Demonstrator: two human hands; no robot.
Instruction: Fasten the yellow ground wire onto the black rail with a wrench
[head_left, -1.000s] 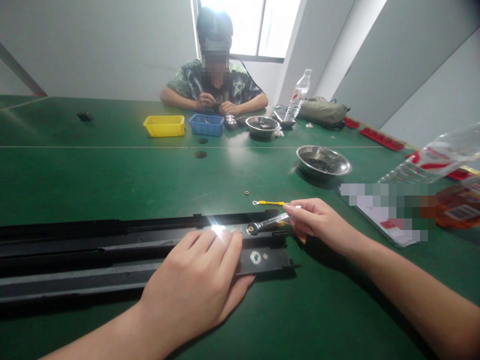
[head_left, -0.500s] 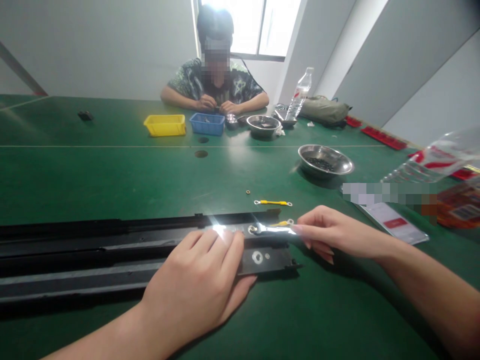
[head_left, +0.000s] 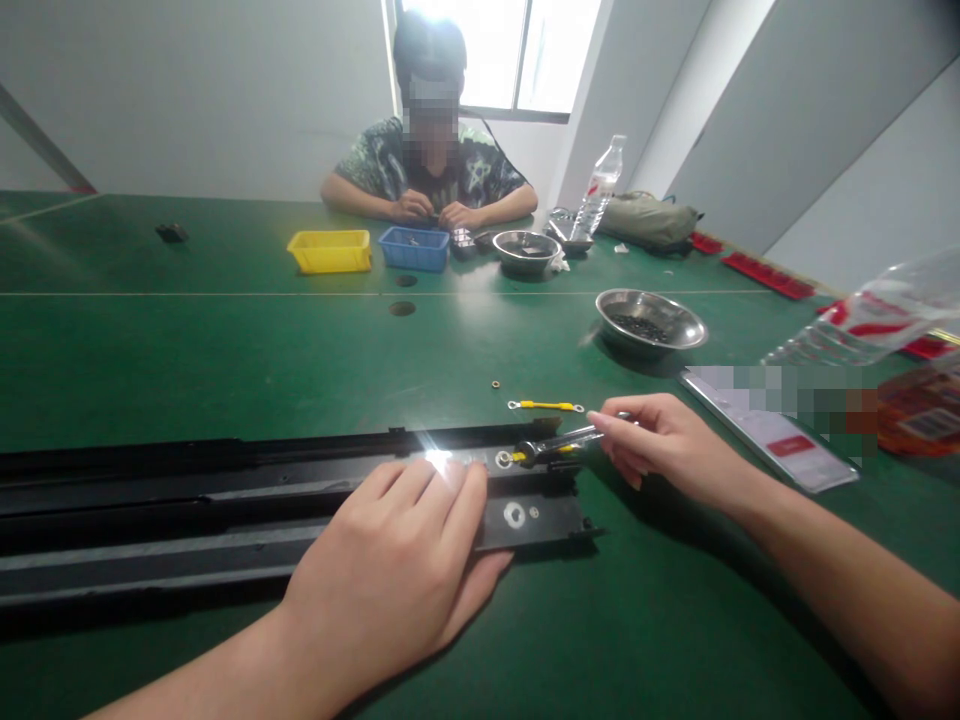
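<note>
My left hand [head_left: 401,555] is closed over two black metal rails lying side by side, fingers across the top and thumb along the near edge of the front rail [head_left: 540,525]. A silver wrench [head_left: 574,438] is pinched in my right hand [head_left: 660,440]. Its jaw is just right of a nut [head_left: 504,459] on the end of the back rail [head_left: 322,470], tilted with the handle up. A yellow wire with ring lugs runs from that nut, partly behind the wrench. Beyond the rails lie another yellow wire [head_left: 551,406] and a small loose nut [head_left: 496,384].
Farther back stand a metal bowl of dark small parts [head_left: 694,335], a second bowl [head_left: 510,262], a yellow bin [head_left: 334,265] and a blue bin [head_left: 415,258]. A phone [head_left: 814,460] and bottles [head_left: 862,320] are at the right. Another person [head_left: 431,180] sits across the table.
My right hand has lifted the wrench off the nut and shifted it slightly right and up, tilting it. The yellow wire's lug at the nut shows now. My left hand stays put.
</note>
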